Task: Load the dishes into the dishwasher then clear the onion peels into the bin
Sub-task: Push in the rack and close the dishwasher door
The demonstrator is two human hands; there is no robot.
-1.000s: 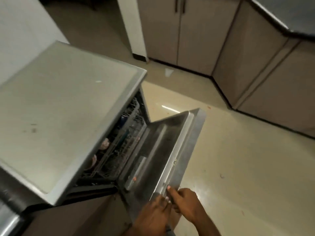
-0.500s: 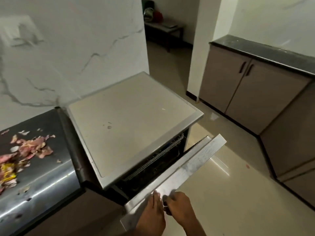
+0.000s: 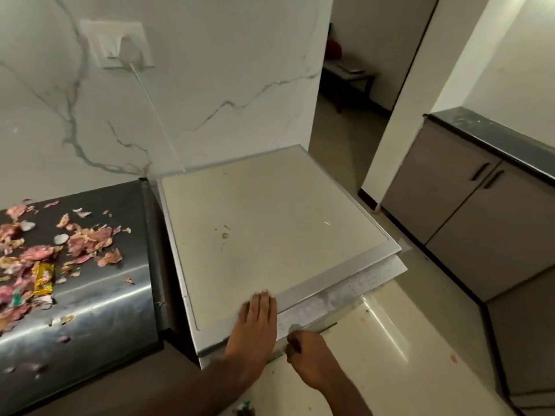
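Observation:
The dishwasher (image 3: 270, 229) stands in the middle with its beige top bare. Its steel door (image 3: 339, 298) is up against the body, only its top edge showing. My left hand (image 3: 255, 331) lies flat, fingers straight, on the front edge of the dishwasher top. My right hand (image 3: 309, 355) has its fingers curled over the door's top edge near the left corner. Pink onion peels (image 3: 60, 250) lie scattered over the steel counter (image 3: 99, 313) to the left. The dishes inside are hidden.
A yellow wrapper (image 3: 43, 277) lies among the peels. A wall socket with a white cord (image 3: 120, 46) sits above the counter. Grey cabinets with a dark top (image 3: 480, 211) line the right side. A doorway (image 3: 354, 94) opens behind, and cream floor (image 3: 405, 355) lies at the right.
The dishwasher door swung up from half open to against the body, pushed by both hands. My left hand moved from the door edge onto the dishwasher top. The view rose and turned left.

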